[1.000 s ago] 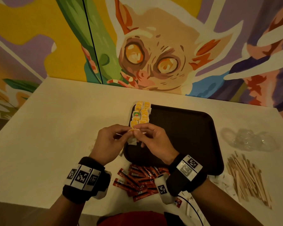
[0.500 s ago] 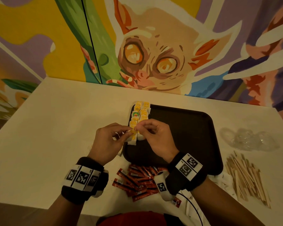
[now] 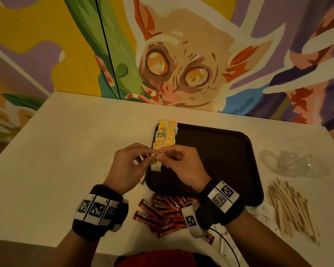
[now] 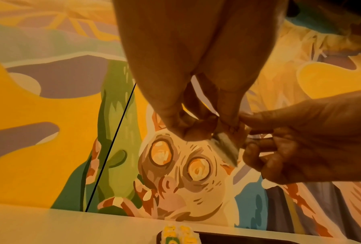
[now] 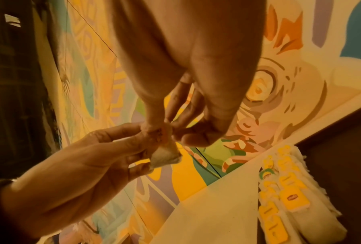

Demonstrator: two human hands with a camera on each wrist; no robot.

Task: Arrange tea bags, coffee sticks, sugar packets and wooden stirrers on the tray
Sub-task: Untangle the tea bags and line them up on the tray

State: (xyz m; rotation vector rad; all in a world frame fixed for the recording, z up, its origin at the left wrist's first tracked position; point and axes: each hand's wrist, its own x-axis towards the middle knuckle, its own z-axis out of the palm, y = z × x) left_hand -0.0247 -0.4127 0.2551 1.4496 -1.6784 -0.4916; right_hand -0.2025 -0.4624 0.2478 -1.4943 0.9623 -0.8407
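Note:
Both hands meet over the near left corner of the dark tray and pinch one tea bag between them. My left hand pinches its top from the left, my right hand from the right. The white bag hangs below the fingertips; its edge also shows as the tea bag in the left wrist view. A double row of yellow-tagged tea bags lies along the tray's left edge. Red coffee sticks are heaped in front of the tray. Wooden stirrers lie at the right.
Crumpled clear plastic lies right of the tray. White packets sit partly under my right forearm beside the stirrers. A painted mural wall closes the far side of the white table.
The hands have stayed together over the tray's left corner, working the tea bag at their fingertips. The bag now hangs a little lower between them.

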